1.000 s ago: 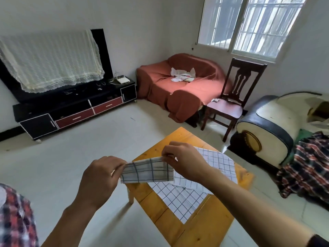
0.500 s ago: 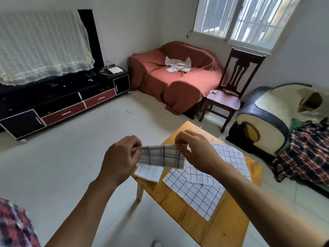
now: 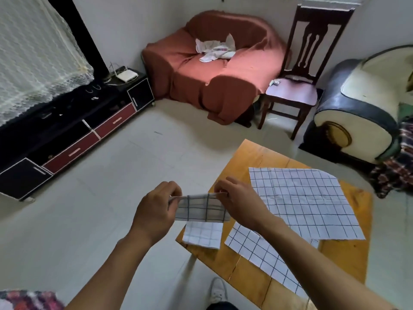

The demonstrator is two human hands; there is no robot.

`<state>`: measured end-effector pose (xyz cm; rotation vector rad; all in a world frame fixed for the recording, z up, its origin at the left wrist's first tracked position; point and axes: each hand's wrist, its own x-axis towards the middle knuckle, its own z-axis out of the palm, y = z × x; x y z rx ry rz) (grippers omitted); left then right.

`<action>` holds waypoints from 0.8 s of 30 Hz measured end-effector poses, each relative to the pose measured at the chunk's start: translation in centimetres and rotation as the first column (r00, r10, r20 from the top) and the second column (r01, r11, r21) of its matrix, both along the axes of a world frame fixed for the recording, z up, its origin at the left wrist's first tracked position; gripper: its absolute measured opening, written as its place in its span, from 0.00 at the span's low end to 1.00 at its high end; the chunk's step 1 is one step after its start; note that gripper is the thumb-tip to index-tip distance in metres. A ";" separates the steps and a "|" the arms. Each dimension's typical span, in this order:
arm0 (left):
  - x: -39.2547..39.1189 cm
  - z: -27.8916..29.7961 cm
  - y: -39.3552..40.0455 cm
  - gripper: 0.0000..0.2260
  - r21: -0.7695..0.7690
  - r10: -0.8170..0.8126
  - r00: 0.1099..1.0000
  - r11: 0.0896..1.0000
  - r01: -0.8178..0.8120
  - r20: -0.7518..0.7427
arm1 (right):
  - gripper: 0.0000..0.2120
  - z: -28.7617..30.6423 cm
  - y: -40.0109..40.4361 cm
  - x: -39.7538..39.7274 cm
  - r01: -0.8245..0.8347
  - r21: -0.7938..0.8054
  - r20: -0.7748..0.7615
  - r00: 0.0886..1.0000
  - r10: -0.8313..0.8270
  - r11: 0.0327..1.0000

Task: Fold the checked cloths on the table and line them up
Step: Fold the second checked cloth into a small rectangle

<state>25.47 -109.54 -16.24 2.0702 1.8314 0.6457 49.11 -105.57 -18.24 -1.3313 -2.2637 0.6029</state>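
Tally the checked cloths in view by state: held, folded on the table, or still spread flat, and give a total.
Held in the air: 1, the folded cloth pinched between the left hand and right hand.
Folded on the table: 1, the small folded cloth at the near left edge.
Spread flat: 2, the large cloth and the near cloth.
Total: 4

Matt woven checked cloths (image 3: 306, 203); smooth, lightly glossy orange wood desk (image 3: 254, 155). Dull pale tiled floor (image 3: 111, 198). Glossy black TV cabinet (image 3: 73, 121), lace cover (image 3: 33, 63). Dark varnished wooden chair (image 3: 306, 52).
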 end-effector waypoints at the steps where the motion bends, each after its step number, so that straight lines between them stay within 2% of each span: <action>1: 0.1 -0.2 1.3 0.10 -0.007 -0.015 1.000 1.000 0.015 0.007 | 0.03 -0.2 0.7 0.1 0.025 -0.008 -0.001 1.000 -0.025 1.000; 12: 0.0 -5.6 11.8 0.08 -0.132 -0.217 0.975 0.966 0.222 0.054 | 0.02 -3.7 5.5 0.5 0.356 -0.201 0.015 0.933 -0.361 0.913; 18: 0.5 -10.3 17.3 0.14 -0.180 -0.318 0.940 0.925 0.336 0.122 | 0.05 -8.6 6.9 -0.5 0.565 -0.241 0.014 0.815 -0.580 0.789; 21: 1.3 -13.4 19.9 0.11 -0.190 -0.339 0.933 0.914 0.357 0.125 | 0.06 -12.1 8.4 -0.5 0.646 -0.276 -0.026 0.735 -0.678 0.711; 24: 1.6 -18.3 22.3 0.08 -0.222 -0.347 0.932 0.906 0.361 0.103 | 0.08 -17.2 9.6 -0.2 0.666 -0.327 -0.046 0.698 -0.715 0.671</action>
